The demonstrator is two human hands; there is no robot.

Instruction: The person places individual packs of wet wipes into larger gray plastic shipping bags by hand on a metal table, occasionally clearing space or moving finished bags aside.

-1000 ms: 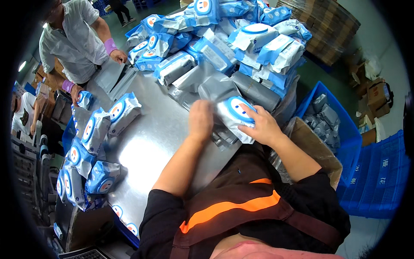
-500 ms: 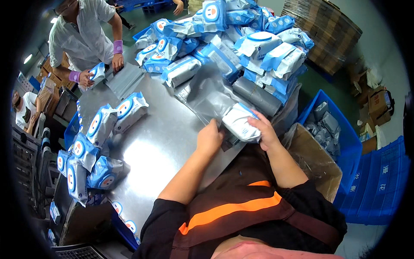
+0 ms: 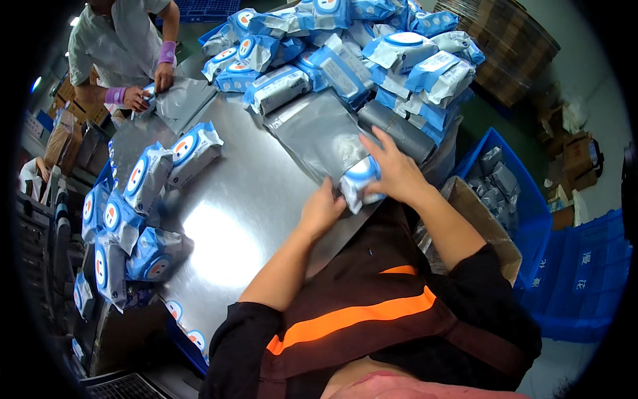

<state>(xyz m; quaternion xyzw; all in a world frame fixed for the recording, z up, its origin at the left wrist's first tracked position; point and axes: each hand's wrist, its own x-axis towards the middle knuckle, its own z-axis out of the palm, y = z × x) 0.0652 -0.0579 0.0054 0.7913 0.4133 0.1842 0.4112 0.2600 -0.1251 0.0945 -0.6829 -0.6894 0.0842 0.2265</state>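
A white and blue pack of wipes lies at the table's near edge, its far part inside a flat grey plastic mailing bag. My left hand is closed on the near edge of the bag, beside the pack; its fingertips are partly hidden. My right hand grips the pack from the right, thumb on its near part and fingers stretched along the bag over it. Just beyond my right hand lies a roll of grey bags.
A high heap of wipes packs covers the table's far side. Several more packs stand along the left edge of the metal table. A co-worker handles grey bags at far left. On the right are a cardboard box and a blue crate holding grey parcels.
The pack has gone part way into the grey bag, which now lies flatter on the table. My right hand has moved up and left along the pack. The co-worker's pack has moved toward their bags.
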